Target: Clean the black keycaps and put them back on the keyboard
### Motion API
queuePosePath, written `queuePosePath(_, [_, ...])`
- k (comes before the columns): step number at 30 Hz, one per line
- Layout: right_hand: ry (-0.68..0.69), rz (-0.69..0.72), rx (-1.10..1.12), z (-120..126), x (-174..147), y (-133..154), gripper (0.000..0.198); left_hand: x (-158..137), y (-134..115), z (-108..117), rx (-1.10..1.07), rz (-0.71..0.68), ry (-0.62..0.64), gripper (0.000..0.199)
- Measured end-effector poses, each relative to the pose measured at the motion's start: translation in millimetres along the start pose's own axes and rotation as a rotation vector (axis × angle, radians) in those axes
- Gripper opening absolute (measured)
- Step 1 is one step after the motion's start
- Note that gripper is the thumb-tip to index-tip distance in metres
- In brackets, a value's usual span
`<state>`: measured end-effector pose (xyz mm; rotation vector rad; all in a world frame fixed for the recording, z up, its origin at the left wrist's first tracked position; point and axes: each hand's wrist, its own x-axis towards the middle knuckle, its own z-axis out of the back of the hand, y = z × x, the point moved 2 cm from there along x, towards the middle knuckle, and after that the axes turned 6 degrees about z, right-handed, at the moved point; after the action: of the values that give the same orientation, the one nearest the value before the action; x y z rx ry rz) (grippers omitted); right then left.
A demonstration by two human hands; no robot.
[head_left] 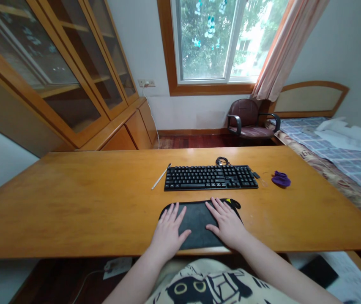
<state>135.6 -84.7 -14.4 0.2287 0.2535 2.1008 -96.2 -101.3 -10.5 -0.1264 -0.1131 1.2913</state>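
A flat dark grey pouch-like piece (196, 228) with a black edge lies at the front edge of the wooden desk. At its upper right corner are a small yellow patch and a black loop (236, 204). My left hand (168, 231) rests flat on its left part, fingers spread. On the right part lies my right hand (227, 223), palm down with the fingers apart. Neither hand grips anything. Just beyond them sits a black keyboard (210, 177), with its coiled black cable (222, 161) behind it.
Left of the keyboard lies a thin white stick (160, 176) with a dark tip. To its right are a small dark piece (255, 175) and a purple cloth item (281, 179). Past the desk (72, 202) stand a brown armchair (250, 118), a bed (342, 139) and glass-door cabinets (72, 63).
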Motion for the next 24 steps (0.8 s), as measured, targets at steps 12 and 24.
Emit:
queuePosePath(12, [-0.015,-0.012,-0.007,4.4,3.7,-17.9,0.073,-4.0,36.8,6.8,-0.222,0.322,-0.046,0.051])
queuePosePath(24, [-0.084,-0.037,0.065,4.6,2.3,-18.4,0.07,15.5,45.1,21.0,-1.053,0.602,0.129,0.05])
